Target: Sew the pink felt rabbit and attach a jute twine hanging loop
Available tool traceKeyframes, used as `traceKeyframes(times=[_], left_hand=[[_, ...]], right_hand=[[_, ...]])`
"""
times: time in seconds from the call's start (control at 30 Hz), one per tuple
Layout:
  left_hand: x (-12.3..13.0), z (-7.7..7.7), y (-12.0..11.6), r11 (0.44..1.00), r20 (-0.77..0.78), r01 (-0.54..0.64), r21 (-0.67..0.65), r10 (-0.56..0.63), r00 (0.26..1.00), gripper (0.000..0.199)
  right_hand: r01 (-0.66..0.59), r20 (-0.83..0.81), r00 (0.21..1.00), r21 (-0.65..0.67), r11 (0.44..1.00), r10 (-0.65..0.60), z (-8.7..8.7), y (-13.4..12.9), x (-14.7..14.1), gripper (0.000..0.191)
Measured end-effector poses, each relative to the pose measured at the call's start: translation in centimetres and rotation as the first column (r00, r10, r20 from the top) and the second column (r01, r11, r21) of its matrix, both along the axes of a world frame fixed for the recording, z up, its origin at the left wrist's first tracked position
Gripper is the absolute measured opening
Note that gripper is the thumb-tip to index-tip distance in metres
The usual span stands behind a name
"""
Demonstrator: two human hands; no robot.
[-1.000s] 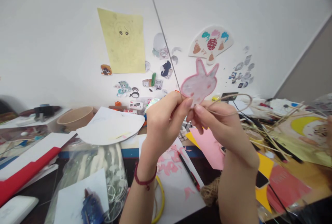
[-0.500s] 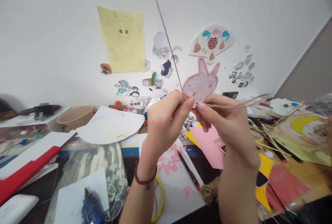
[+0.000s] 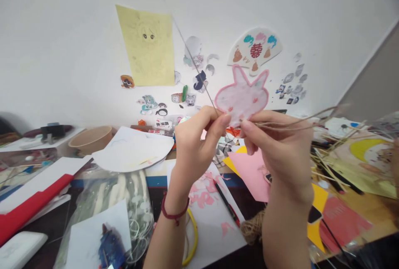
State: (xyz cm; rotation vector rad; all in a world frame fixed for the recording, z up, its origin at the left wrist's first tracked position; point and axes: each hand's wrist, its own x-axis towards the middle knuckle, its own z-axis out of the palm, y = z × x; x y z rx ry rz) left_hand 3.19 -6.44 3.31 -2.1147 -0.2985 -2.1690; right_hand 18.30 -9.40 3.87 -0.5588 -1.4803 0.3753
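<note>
A pale rabbit-head cutout (image 3: 241,96) with a pink outline is held up between both hands, ears upward. My left hand (image 3: 201,140) pinches its lower left edge, and a long thin stick or string (image 3: 190,55) runs from those fingers up and to the left. At the lower right edge, my right hand (image 3: 274,144) is closed on the cutout. Strands of brown twine (image 3: 311,120) trail to the right from the right fingers. Whether the thin line and the twine are one piece cannot be made out.
Below lie a white sheet with pink marks (image 3: 215,227), a twine ball (image 3: 254,227) and pink paper (image 3: 249,173). A bowl (image 3: 90,139), white card (image 3: 131,148) and red strip (image 3: 34,202) are left; sticks (image 3: 330,169) lie right. A fan cutout (image 3: 255,49) hangs behind.
The rabbit cutout has turned to face the camera more squarely and looks wider. My right hand has shifted slightly right, and the thin line leans further left.
</note>
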Motion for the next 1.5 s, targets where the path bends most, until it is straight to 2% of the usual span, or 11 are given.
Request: traceKeyframes(times=[0.1, 0.17, 0.27, 0.37, 0.43, 0.53, 0.8, 1.03, 1.33, 1.5], left_hand=[[-0.2, -0.1, 0.3, 0.994, 0.069, 0.078, -0.076, -0.072, 0.995, 0.022], [-0.2, -0.1, 0.3, 0.994, 0.194, 0.065, -0.088, -0.047, 0.980, 0.022], [0.1, 0.1, -0.1, 1.000, 0.381, 0.000, 0.013, -0.006, 0.924, 0.021], [0.8, 0.1, -0.9, 0.984, 0.442, -0.093, 0.150, 0.018, 0.897, 0.016], [1.2, -0.1, -1.3, 0.970, 0.419, -0.152, 0.188, 0.061, 0.906, 0.016], [1.4, -0.4, -1.8, 0.975, 0.359, -0.161, 0.150, 0.098, 0.928, 0.016], [1.1, -0.4, -1.6, 0.962, 0.292, -0.216, 0.166, 0.161, 0.943, 0.012], [1.0, -0.6, -1.7, 0.974, 0.279, -0.172, 0.146, 0.126, 0.952, 0.014], [0.9, -0.7, -1.4, 0.950, 0.270, -0.190, 0.247, 0.121, 0.955, 0.012], [1.0, -0.7, -1.4, 0.941, 0.256, -0.214, 0.260, 0.147, 0.955, 0.013]], right_hand=[[0.158, -0.067, 0.986, 0.131, 0.979, -0.151, -0.2, 0.1, -0.4, 0.009], [0.271, -0.125, 0.960, 0.187, 0.944, -0.251, -0.3, 0.3, -0.6, 0.008], [0.349, -0.170, 0.933, 0.212, 0.913, -0.318, -0.4, 0.5, -1.0, 0.008], [0.384, -0.171, 0.920, 0.213, 0.898, -0.353, -0.4, 0.5, -1.3, 0.009], [0.394, -0.159, 0.917, 0.211, 0.894, -0.367, -0.4, 0.3, -1.5, 0.010], [0.402, -0.150, 0.914, 0.231, 0.886, -0.376, -0.4, 0.0, -1.7, 0.009], [0.435, -0.125, 0.901, 0.244, 0.867, -0.416, -0.5, 0.0, -1.8, 0.009], [0.428, -0.112, 0.904, 0.256, 0.867, -0.413, -0.5, -0.1, -1.8, 0.009], [0.452, -0.098, 0.892, 0.244, 0.858, -0.442, -0.7, -0.1, -2.0, 0.012], [0.466, -0.110, 0.884, 0.295, 0.834, -0.455, -0.7, 0.2, -2.0, 0.008]])
